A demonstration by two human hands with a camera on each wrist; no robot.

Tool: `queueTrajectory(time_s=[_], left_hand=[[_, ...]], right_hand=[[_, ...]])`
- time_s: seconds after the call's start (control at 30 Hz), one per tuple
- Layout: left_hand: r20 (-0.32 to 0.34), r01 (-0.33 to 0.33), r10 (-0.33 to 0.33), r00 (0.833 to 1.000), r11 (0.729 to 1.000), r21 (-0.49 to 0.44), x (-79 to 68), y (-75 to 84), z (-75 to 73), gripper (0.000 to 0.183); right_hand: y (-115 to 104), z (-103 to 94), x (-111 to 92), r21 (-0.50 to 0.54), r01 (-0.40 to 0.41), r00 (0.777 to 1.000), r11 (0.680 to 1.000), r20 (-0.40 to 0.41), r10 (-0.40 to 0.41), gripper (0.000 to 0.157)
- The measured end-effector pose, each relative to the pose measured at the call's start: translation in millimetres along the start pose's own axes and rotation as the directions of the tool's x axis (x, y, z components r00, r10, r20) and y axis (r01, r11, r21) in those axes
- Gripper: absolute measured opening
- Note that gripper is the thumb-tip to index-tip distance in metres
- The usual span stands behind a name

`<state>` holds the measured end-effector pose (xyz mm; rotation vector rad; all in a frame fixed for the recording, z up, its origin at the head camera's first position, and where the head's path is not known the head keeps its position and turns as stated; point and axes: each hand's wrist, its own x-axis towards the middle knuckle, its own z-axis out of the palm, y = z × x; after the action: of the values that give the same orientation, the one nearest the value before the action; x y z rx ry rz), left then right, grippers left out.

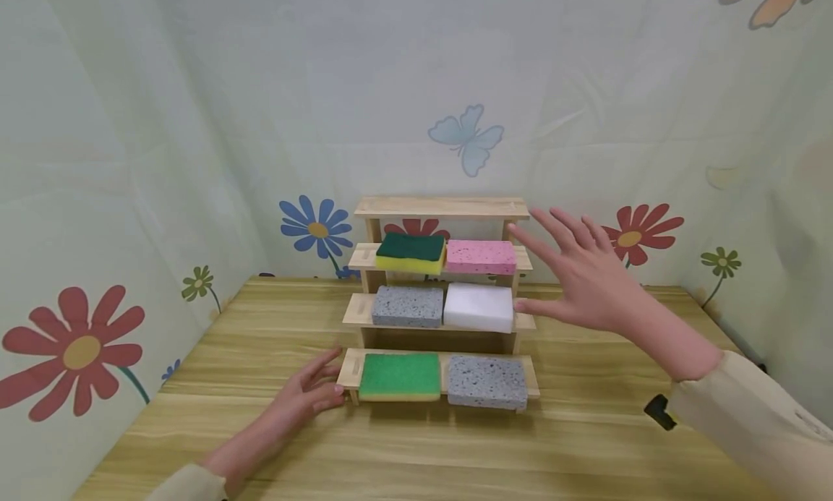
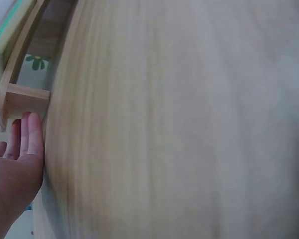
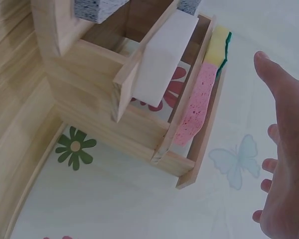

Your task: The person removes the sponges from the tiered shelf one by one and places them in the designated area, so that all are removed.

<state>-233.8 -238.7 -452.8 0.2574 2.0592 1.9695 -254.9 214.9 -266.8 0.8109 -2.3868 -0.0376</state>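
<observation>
A wooden stepped rack (image 1: 442, 207) holds sponges in pairs. Green-and-yellow (image 1: 400, 376) and grey speckled (image 1: 487, 380) sponges lie on its lowest shelf. Above them are another grey sponge (image 1: 408, 306) and a white one (image 1: 479, 307). Higher up sit a dark green-and-yellow sponge (image 1: 411, 252) and a pink one (image 1: 481, 256); the top shelf is bare. My left hand (image 1: 306, 385) is at the lowest shelf's left end, fingers loosely extended beside the leg (image 2: 27, 99). To the rack's right, my right hand (image 1: 579, 277) is raised with fingers spread, holding nothing.
The rack stands on a wood-grain table (image 1: 592, 421). Behind and along both sides hangs a pale curtain (image 1: 364, 89) printed with flowers and a butterfly (image 1: 467, 138). A small black object (image 1: 660, 413) shows by the right sleeve.
</observation>
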Motion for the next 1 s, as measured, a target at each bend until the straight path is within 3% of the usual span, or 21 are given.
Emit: queueTrajectory(time_s=[0.27,0.7,1.0], left_hand=[[-0.010,0.011,-0.011,1.000,1.000,-0.022,-1.6,-2.8,1.4,0.081],[0.019,0.028,-0.027,0.999,0.999,-0.041,1.0,-4.5,1.3,0.079],[0.012,0.016,-0.016,1.000,1.000,0.013,4.8,-7.2,-1.0,0.075]], right_hand=[[-9.9,2.7,24.2,0.036,-0.019,0.998,0.999,0.068,0.017,0.103],[-26.7,11.4,64.8,0.143,0.013,0.986,0.990,0.162,-0.036,0.098],[-37.3,27.6,90.6,0.330,-0.022,0.986,0.944,0.162,-0.033,0.093]])
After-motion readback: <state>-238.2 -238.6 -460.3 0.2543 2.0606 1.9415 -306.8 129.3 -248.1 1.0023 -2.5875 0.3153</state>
